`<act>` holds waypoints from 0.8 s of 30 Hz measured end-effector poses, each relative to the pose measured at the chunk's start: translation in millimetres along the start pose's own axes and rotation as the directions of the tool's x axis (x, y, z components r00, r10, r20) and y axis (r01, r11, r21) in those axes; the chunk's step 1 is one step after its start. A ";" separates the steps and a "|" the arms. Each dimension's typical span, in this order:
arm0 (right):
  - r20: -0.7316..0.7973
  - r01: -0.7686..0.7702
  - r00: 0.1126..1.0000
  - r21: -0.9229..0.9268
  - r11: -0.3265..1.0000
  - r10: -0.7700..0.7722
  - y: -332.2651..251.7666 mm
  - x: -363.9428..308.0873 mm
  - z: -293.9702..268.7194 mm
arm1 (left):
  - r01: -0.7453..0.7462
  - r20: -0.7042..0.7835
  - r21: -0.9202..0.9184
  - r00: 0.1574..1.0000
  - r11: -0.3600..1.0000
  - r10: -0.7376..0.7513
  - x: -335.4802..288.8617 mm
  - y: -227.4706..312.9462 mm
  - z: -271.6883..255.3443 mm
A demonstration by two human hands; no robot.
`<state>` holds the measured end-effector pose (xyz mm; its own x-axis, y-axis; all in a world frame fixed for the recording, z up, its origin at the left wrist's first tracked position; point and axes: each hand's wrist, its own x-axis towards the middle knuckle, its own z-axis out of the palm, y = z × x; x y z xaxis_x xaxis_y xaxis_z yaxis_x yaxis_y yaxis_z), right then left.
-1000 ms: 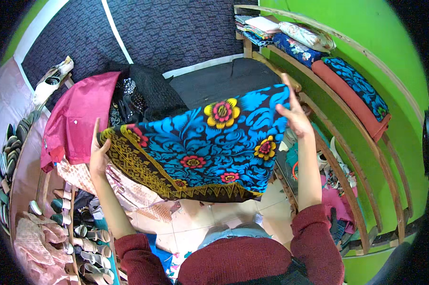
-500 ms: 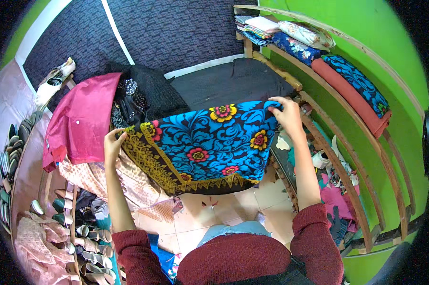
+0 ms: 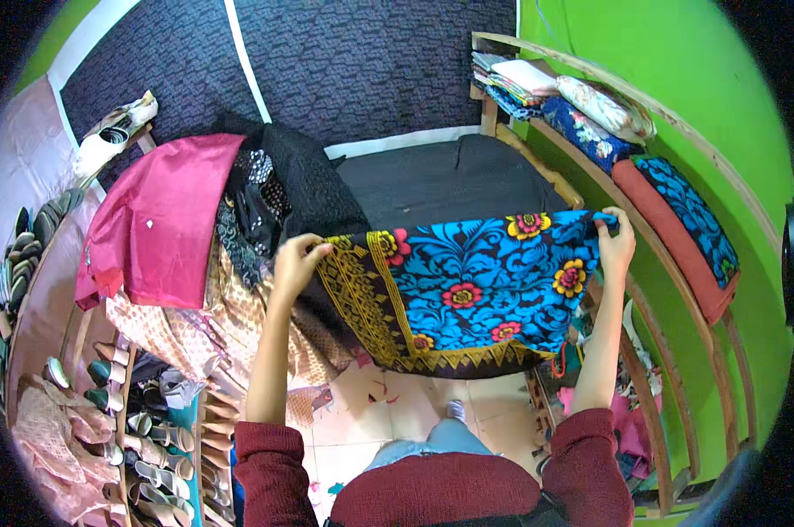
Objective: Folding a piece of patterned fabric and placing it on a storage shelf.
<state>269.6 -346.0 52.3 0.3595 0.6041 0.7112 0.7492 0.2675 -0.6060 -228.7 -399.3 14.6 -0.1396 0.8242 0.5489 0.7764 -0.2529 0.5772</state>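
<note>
Head view: holding up a blue-and-black floral cloth (image 3: 489,281), patterned with red and yellow blossoms and edged in gold, in front of the body and just short of a flat black surface (image 3: 441,180). Pinching the upper left corner between thumb and fingers of the left hand (image 3: 300,262); likewise pinching the upper right corner in the right hand (image 3: 618,241). Stretching the top edge between them and letting the rest hang above the tiled floor (image 3: 353,417). As for progress, showing the cloth opened out in mid-air, so judging it neither folded small nor set down yet; not showing clearly whether doubled or single. On the wooden shelf (image 3: 583,162) at right, showing a similar blue-and-black bundle (image 3: 688,209) lying beside a rust-red folded cloth (image 3: 665,235), both seemingly finished. At left, showing a magenta satin cloth (image 3: 168,220) draping loosely near black lace fabric (image 3: 318,180), both looking unfolded so far.
</note>
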 end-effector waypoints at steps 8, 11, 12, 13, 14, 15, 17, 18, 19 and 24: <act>-0.448 0.209 0.874 -0.005 0.978 -0.189 18.9 45.9 121.8 | 0.037 -0.249 -0.532 0.948 0.846 -0.198 103.5 -33.0 82.4; -0.510 0.314 0.826 0.066 0.947 -0.239 9.0 99.3 183.3 | -0.033 -0.395 -0.414 0.907 0.910 -0.146 175.4 -44.6 102.9; -0.518 0.307 0.823 0.060 0.950 -0.233 7.1 121.0 203.0 | -0.029 -0.460 -0.408 0.870 0.912 -0.178 202.6 -46.2 115.3; -0.510 0.350 0.815 0.058 0.935 -0.273 7.7 141.4 225.5 | -0.016 -0.507 -0.321 0.847 0.947 -0.158 227.5 -49.5 124.4; -0.487 0.379 0.819 0.066 0.923 -0.302 10.8 150.0 255.2 | 0.021 -0.542 -0.220 0.828 0.975 -0.140 243.1 -61.7 129.7; -0.448 0.381 0.833 0.038 0.924 -0.325 6.1 163.8 282.1 | 0.066 -0.571 -0.166 0.807 0.984 -0.151 265.9 -77.9 132.1; -0.316 0.465 0.835 -0.035 0.885 -0.451 16.9 183.3 339.1 | 0.165 -0.541 -0.040 0.826 0.986 -0.160 294.1 -105.1 145.0; -0.255 0.480 0.834 -0.102 0.872 -0.489 31.6 189.8 367.7 | 0.214 -0.513 0.003 0.839 0.977 -0.182 305.6 -113.0 159.7; -0.172 0.476 0.857 -0.099 0.874 -0.486 41.3 193.0 398.5 | 0.272 -0.523 0.040 0.826 0.961 -0.212 312.8 -127.8 168.2; 0.117 0.375 0.924 -0.105 0.921 -0.363 84.7 190.3 495.9 | 0.444 -0.468 0.086 0.808 0.892 -0.357 349.9 -171.7 201.5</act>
<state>125.6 163.9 -40.4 -0.0050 0.5493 0.8356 0.8834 0.3939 -0.2537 -287.1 34.6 -14.3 -0.6779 0.5190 0.5207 0.6835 0.1840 0.7064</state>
